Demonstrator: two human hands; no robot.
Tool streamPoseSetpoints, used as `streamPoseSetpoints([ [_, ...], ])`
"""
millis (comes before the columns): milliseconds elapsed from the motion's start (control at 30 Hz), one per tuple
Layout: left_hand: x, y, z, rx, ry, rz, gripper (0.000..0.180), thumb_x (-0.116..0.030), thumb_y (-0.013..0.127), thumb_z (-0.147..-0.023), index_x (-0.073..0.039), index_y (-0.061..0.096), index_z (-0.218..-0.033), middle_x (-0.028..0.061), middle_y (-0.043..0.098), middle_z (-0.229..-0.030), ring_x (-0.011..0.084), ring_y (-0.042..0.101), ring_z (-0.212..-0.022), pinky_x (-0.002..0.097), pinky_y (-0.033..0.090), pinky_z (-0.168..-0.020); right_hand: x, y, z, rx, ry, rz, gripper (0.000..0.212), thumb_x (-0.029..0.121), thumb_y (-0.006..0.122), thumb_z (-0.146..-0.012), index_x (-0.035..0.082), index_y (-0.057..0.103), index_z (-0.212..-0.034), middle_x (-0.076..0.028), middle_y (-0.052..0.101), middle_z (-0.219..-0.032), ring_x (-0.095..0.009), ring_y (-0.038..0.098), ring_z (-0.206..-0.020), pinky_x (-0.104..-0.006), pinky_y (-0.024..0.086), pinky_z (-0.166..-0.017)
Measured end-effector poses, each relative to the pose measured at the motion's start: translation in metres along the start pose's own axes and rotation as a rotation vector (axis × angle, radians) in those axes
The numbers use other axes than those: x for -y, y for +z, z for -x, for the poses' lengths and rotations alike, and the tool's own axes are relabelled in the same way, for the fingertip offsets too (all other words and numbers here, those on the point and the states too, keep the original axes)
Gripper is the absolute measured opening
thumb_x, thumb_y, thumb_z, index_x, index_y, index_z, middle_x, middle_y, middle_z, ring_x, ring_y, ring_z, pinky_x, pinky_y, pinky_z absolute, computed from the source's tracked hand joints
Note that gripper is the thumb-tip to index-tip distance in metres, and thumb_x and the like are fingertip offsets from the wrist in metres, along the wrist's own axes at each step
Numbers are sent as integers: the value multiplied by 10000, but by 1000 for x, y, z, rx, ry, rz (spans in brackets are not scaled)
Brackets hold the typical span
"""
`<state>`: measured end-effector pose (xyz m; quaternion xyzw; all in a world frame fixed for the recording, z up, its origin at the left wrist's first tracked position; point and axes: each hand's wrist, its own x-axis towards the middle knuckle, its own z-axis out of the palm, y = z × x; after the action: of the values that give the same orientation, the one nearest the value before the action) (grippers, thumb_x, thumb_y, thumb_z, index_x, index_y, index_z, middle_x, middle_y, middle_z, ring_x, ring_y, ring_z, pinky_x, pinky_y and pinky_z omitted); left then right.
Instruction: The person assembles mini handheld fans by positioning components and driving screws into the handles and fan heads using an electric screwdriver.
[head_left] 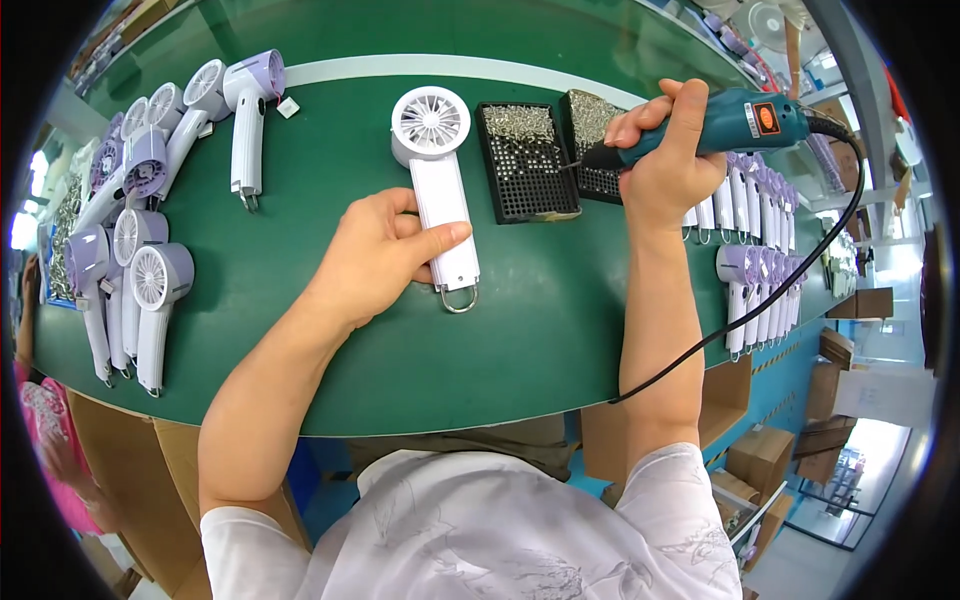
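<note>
In the middle of the green table lies a white handheld fan [447,195], its round grille at the far end and a wire loop at the near end. My left hand [385,245] is closed around its handle, thumb across the top. A teal electric screwdriver [740,122] with a black nose and cord is gripped in my right hand [670,160]. Its thin bit points left, at a black screw tray [530,200] whose holes are partly filled with small screws. Whether a screw sits on the bit is too small to tell.
A second screw tray [596,112] stands just behind the first. Several white and purple fans [150,275] lie along the left, one fan [248,140] apart from them. More fans [762,290] are lined up at the right. The black cord [800,268] loops down past my right forearm.
</note>
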<state>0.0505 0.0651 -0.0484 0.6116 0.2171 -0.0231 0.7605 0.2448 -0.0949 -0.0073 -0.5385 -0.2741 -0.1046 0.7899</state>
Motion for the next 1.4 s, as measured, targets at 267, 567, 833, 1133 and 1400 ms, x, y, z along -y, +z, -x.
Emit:
streamPoseSetpoints([
  [267, 2, -1, 0, -11, 15, -22, 440, -152, 730, -939, 113, 543, -1238, 161, 729, -983, 212, 740, -875, 343, 624, -764, -1, 1, 1, 0, 2, 11, 356, 275, 654, -1007, -52, 597, -876, -84, 579, -538, -177, 582, -450, -314, 496, -491],
  [567, 2, -1, 0, -13, 6, -50, 459, -154, 738, -933, 115, 540, -1247, 162, 732, -981, 212, 741, -876, 343, 625, -762, -6, 0, 0, 20, -10, 20, 330, 244, 662, -1004, -33, 600, -834, -74, 584, -547, -167, 585, -451, -298, 488, -486],
  [833, 2, -2, -1, -34, 10, -72, 465, -160, 741, -931, 116, 539, -1247, 165, 732, -985, 215, 740, -887, 352, 626, -773, -7, 8, 0, 126, -40, 137, 269, 194, 685, -987, -30, 590, -874, -88, 578, -588, -188, 567, -450, -343, 487, -454],
  [1133, 2, 0, 0, -26, 18, -65, 476, -166, 747, -926, 118, 539, -1246, 163, 731, -983, 209, 737, -883, 345, 625, -771, 2, 6, 4, 43, -63, 36, 240, 190, 685, -988, -34, 631, -920, -57, 614, -577, -144, 597, -474, -293, 480, -480],
  [1400, -3, 3, 1, -43, 28, -75, 453, -194, 755, -925, 107, 568, -1207, 141, 738, -937, 179, 729, -844, 308, 608, -720, 55, 18, 37, 113, 14, -218, 455, 501, 496, -1050, 78, 662, -1057, -6, 509, -667, -143, 455, -475, -330, 422, -445],
])
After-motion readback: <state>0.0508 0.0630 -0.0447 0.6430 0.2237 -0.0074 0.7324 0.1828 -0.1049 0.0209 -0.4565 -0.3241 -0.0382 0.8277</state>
